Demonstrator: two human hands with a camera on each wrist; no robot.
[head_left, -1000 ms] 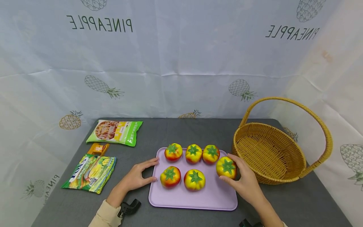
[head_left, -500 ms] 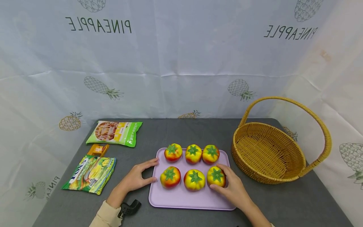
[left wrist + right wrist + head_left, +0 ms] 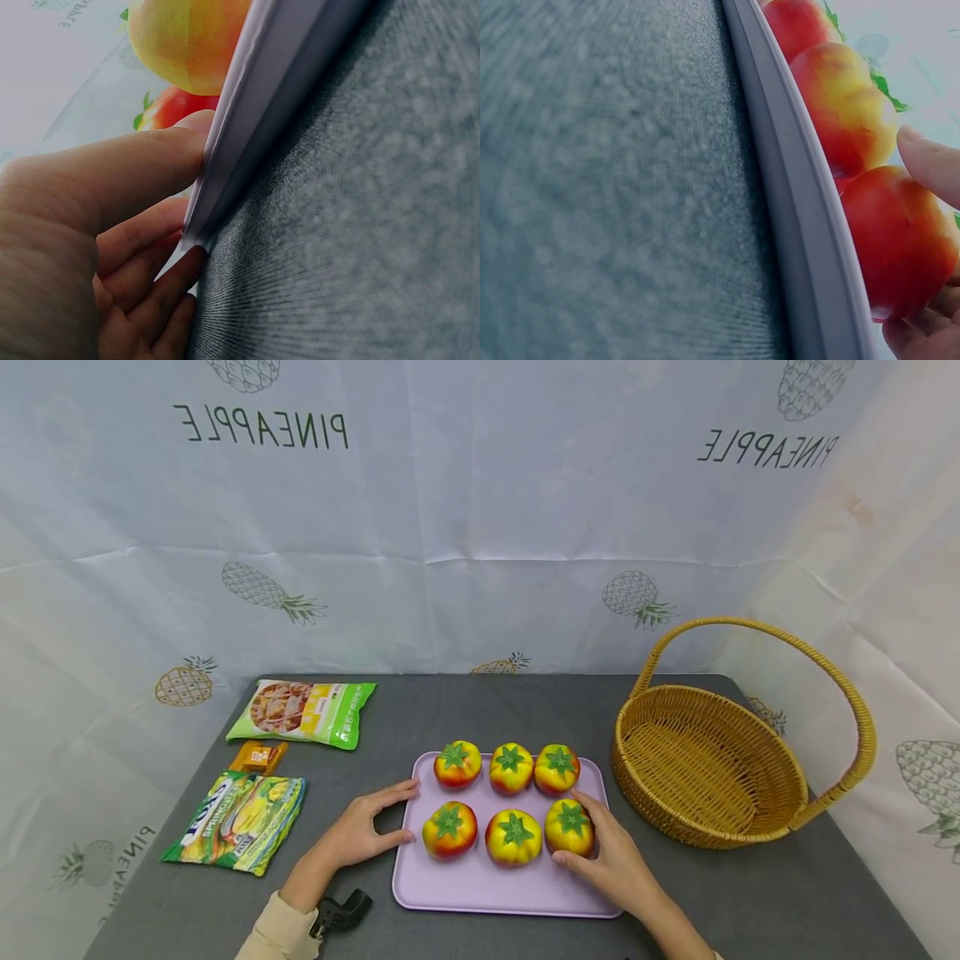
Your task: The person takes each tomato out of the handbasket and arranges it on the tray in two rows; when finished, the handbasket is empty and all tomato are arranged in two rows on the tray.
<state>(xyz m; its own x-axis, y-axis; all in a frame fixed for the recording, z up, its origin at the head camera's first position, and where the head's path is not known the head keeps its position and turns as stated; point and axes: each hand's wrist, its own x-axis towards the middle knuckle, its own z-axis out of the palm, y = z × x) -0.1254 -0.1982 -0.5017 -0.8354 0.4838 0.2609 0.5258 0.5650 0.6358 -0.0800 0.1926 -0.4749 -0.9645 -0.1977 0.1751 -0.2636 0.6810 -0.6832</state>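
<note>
A lilac tray (image 3: 495,893) carries several red-and-yellow toy tomatoes with green star-shaped leaf tops, set in two rows. My right hand (image 3: 611,860) holds the tomato (image 3: 569,828) at the right of the front row, thumb on its near side and fingers round its far side. In the right wrist view this tomato (image 3: 896,240) sits just inside the tray rim (image 3: 802,187). With thumb and fingers spread apart, my left hand (image 3: 360,833) touches the tray's left edge. The left wrist view shows the thumb tip (image 3: 191,150) against the rim.
A wicker basket (image 3: 705,839) with a tall handle stands to the right of the tray. At the left lie a green-and-white food bag (image 3: 303,710), a small orange packet (image 3: 258,757) and a green-and-yellow packet (image 3: 236,822). A pineapple-print cloth (image 3: 480,527) hangs behind the grey table (image 3: 450,702).
My right hand has brought the tomato from the tray's right edge leftward and nearer, into the front row. Over the last half second it has hardly moved. My left hand has stayed put.
</note>
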